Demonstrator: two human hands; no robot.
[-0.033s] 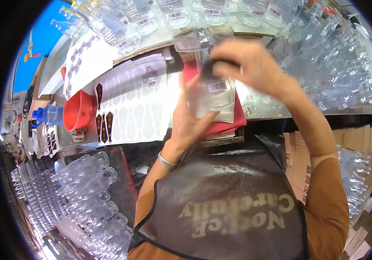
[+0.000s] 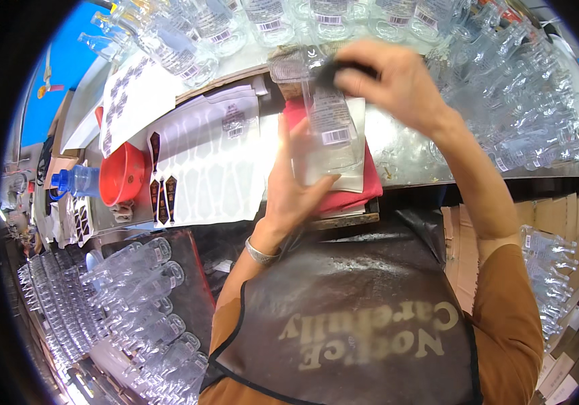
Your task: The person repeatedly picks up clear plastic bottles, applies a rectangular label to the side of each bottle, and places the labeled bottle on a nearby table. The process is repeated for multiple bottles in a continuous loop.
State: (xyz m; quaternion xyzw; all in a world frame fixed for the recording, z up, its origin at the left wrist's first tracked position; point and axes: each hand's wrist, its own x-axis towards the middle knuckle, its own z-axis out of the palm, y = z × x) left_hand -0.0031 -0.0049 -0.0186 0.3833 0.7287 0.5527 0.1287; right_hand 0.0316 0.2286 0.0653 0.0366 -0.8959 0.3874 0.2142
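Observation:
A clear glass bottle (image 2: 333,145) with a printed label and barcode lies on a folded red cloth (image 2: 372,179), its neck pointing away from me. My left hand (image 2: 293,179) holds it, fingers along its left side and thumb across near its base. In my right hand (image 2: 391,84), blurred by motion, is a dark, flat scraper-like piece (image 2: 343,71), pressed to the bottle's upper part. What exactly this piece is cannot be made out. A grey worn block (image 2: 288,64) is at the neck end. To the left lies a sticker sheet (image 2: 208,162), many of its labels peeled off.
Labelled glass bottles (image 2: 269,20) stand along the back, and many more (image 2: 512,101) crowd the right. A red bowl (image 2: 122,172) and a blue-capped plastic jug (image 2: 80,181) are at the left. Stacked bottles (image 2: 148,297) fill the lower left; cardboard (image 2: 461,250) stands at the lower right.
My right hand has moved a little away from me, toward the bottle's neck, with the dark piece. More of the bottle's label shows now. My left hand has stayed in place.

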